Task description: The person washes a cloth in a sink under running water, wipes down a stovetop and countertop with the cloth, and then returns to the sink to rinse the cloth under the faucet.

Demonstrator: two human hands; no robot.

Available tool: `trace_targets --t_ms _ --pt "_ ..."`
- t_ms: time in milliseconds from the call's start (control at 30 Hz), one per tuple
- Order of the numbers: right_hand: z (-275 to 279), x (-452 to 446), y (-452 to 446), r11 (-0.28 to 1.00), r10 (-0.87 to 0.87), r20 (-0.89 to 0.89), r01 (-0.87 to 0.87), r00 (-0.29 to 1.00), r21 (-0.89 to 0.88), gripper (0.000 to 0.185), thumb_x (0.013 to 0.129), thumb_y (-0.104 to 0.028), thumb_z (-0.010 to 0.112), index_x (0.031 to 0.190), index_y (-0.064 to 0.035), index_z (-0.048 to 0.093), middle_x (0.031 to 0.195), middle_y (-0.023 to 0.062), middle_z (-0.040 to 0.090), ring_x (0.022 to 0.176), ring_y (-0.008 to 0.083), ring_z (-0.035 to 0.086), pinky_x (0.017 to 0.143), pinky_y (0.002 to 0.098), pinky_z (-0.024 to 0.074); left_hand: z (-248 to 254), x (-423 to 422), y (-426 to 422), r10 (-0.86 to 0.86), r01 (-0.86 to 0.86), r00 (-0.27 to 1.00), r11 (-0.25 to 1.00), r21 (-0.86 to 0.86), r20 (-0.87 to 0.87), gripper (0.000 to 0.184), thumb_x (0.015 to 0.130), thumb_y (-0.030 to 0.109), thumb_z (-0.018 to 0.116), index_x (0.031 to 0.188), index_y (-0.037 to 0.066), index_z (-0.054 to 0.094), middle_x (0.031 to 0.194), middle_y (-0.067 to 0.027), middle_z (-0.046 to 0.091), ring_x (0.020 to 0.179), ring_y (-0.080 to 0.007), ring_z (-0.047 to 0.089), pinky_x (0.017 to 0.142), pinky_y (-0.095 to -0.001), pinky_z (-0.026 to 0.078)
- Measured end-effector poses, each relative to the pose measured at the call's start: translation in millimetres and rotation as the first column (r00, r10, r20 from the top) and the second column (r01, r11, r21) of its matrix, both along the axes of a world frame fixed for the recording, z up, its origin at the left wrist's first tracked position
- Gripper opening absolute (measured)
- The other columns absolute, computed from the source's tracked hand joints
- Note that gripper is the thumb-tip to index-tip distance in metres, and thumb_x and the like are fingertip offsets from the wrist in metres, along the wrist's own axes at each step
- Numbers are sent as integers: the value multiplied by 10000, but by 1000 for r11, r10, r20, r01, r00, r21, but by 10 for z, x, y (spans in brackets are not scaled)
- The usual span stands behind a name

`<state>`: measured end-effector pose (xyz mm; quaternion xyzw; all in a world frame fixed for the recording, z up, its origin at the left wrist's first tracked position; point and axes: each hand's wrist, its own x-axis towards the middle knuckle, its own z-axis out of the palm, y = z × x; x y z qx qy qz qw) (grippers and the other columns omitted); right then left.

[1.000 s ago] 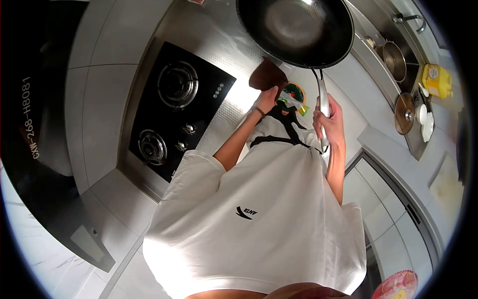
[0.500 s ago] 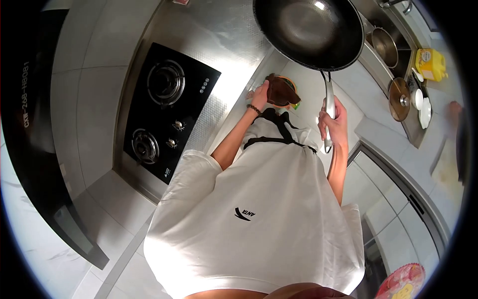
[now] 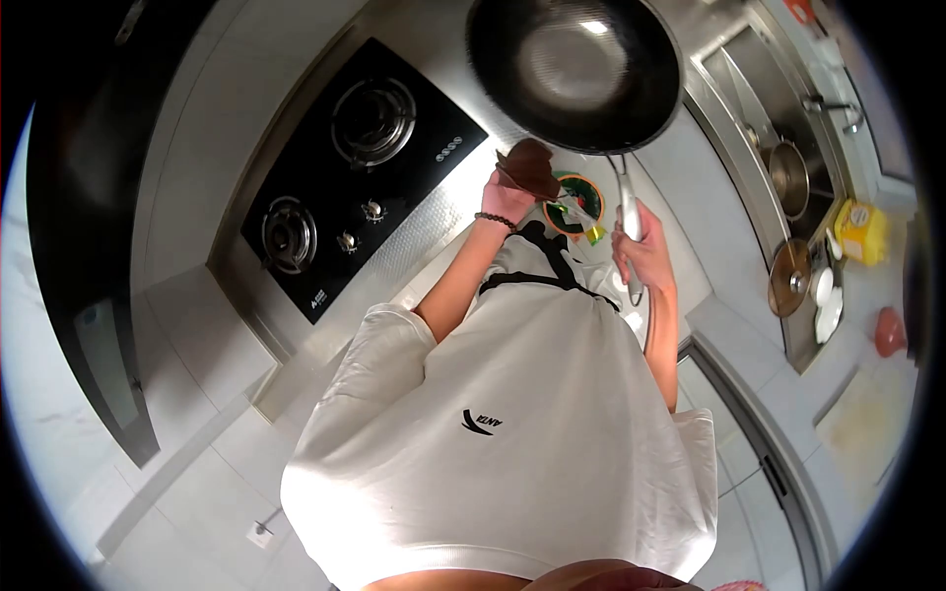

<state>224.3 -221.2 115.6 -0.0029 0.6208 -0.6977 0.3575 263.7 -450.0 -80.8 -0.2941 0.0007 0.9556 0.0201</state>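
Holding the wok by its handle, with a brown piece in the other hand

The wok [image 3: 574, 74] lies at the top centre of the frame, beyond both hands, its open side facing the viewer. Its long axis runs from the handle [image 3: 631, 212], right of centre, up and slightly left to the bowl. The right hand [image 3: 645, 254] is closed round this handle. The hands are apart: the left hand [image 3: 506, 200] grips a dark brown piece [image 3: 529, 169], possibly cloth, just below the bowl's lower rim as seen. Whether the piece touches the wok cannot be told.

Between the hands, lower in the frame than the bowl, sits an orange-rimmed bin [image 3: 574, 234]. The left hand appears the nearer of the two, and the brown piece reaches the bin's upper left edge in this view. The bin contains dark and green matter, with a pale green wrapper [image 3: 594, 233] at its lower right side; the contents are too small to identify.

At upper right, a steel sink [image 3: 734, 84] holds a metal pot [image 3: 788, 179]. Below it in the frame lie a glass lid [image 3: 790, 279] and white dishes [image 3: 829, 317], beside a yellow jug [image 3: 863, 232].
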Motion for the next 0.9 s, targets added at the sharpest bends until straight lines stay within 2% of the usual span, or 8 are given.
trace_targets --t_ms 100,233,400,500,567,633,667,900 --pt "-79 -116 -397 974 226 15 -227 974 27 257 763 92 465 1001 -6 467 639 41 504 371 126 484 323 269 377 114 20 -22 123 -121 992 987 106 -12 494 997 293 238 1340 23 469 1413 -164 475 1333 -329 407 1146 -478 262" --pt "-332 -177 -1000 904 428 -15 -428 904 4 248 776 75 475 1008 -12 475 621 42 509 372 125 485 330 269 385 -68 95 -146 259 -239 962 951 196 -83 496 993 318 242 1317 32 487 1402 -144 486 1317 -329 414 1143 -483 252" --pt "-534 -167 -1679 793 609 -23 -609 793 -11 222 800 56 498 1011 -8 474 569 38 494 373 132 487 343 275 391 -91 315 -280 313 -313 950 949 48 16 439 998 318 255 1228 92 555 1288 -139 567 1261 -325 470 1100 -502 319" --pt "-786 -137 -1982 755 647 -74 -651 759 -77 227 811 60 493 1029 4 468 569 51 504 377 137 490 352 276 397 -392 546 -323 363 -248 809 924 293 -462 463 1009 306 201 1259 85 522 1237 -109 589 1172 -274 532 1053 -428 371" --pt "-822 -152 -2114 743 662 -30 -661 749 -108 226 817 55 493 1037 13 467 569 53 504 378 139 491 354 272 398 -298 611 -340 422 -301 802 897 324 -423 473 1010 315 192 1247 74 523 1177 -111 608 1104 -264 559 997 -419 410" --pt "-851 -177 -2206 726 681 -28 -680 731 -105 211 817 55 489 1023 14 464 566 51 502 373 143 492 342 275 405 -232 662 -350 393 -343 821 919 194 -414 492 1011 322 179 1241 62 526 1146 -121 619 1046 -274 577 944 -413 437" --pt "-867 -199 -2246 725 684 -21 -683 729 -83 211 815 57 488 1020 14 463 566 50 503 371 144 492 333 279 409 108 649 -418 395 -378 916 909 173 -72 454 981 326 234 1061 81 608 880 -128 660 792 -338 606 777 -479 477" --pt "-938 -265 -2390 716 697 -23 -697 717 -44 180 817 62 488 986 3 473 563 47 504 370 146 495 324 288 418 197 695 -506 413 -398 902 908 132 -122 496 961 335 221 1058 24 595 884 -156 654 832 -377 609 807 -495 474"
